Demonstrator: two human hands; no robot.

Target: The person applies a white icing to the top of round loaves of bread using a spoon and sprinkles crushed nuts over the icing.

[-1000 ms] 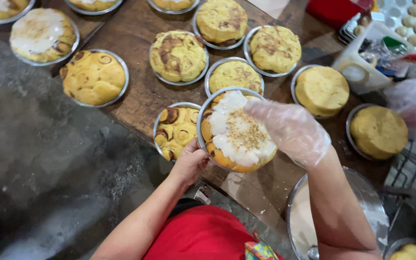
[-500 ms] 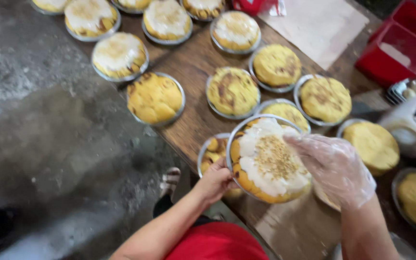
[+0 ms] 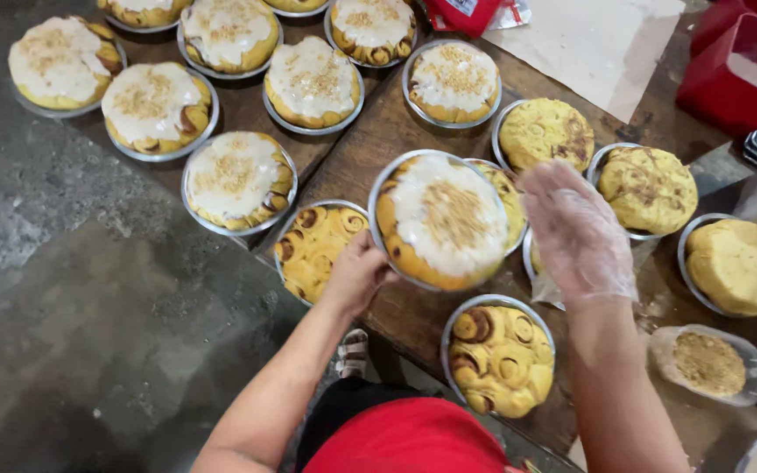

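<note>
My left hand (image 3: 357,273) grips the near rim of a round metal pan (image 3: 382,194) lifted above the wooden table (image 3: 369,140). In the pan sits a golden bun loaf (image 3: 442,221) covered with white icing and brown crumbs. My right hand (image 3: 575,232), in a clear plastic glove, hovers just right of the pan with its fingers spread and nothing in it. An uniced pan of swirled rolls (image 3: 314,249) lies under my left hand. Another uniced pan of rolls (image 3: 500,363) stands near the table's front edge.
Several iced pans (image 3: 235,178) fill the table's left and far side. Plain yellow loaves (image 3: 648,187) stand at the right. A small clear tub of brown crumbs (image 3: 708,363) sits at the right front. Red boxes (image 3: 741,70) and white paper (image 3: 590,49) lie beyond. Grey concrete floor (image 3: 89,333) is at left.
The lifted iced pan has travelled left along the table with my left hand. My right hand has come off the topping and now hovers beside it.
</note>
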